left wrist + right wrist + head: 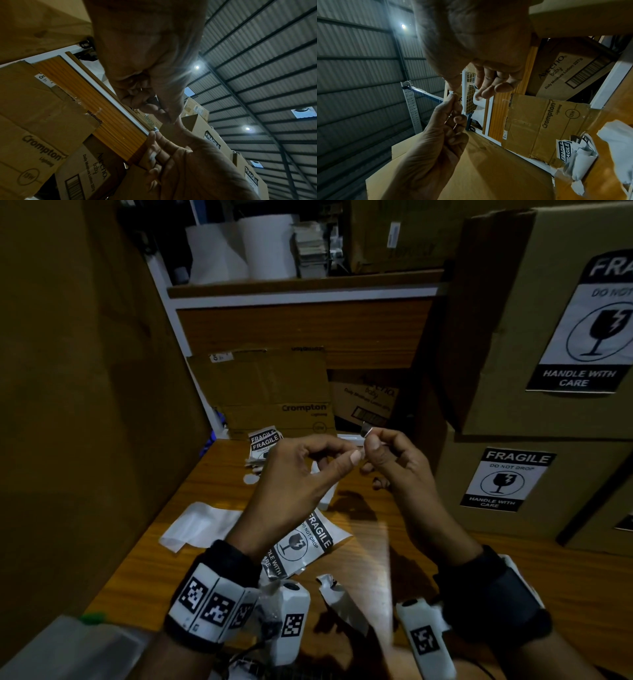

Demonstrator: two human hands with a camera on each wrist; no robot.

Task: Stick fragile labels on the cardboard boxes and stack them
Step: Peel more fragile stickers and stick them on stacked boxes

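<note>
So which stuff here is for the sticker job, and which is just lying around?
For the job:
- left hand and right hand, pinching a small white piece
- fragile label on the table
- label pile
- labelled boxes

Lying about:
- Crompton carton
- white paper rolls
- peeled backing scraps

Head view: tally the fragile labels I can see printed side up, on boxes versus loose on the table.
Labels stuck on boxes: 2 (upper label, lower label)
Loose labels on the table: 3 (near label, two in the far pile)
Total: 5
Right-edge sliver uncounted.
</note>
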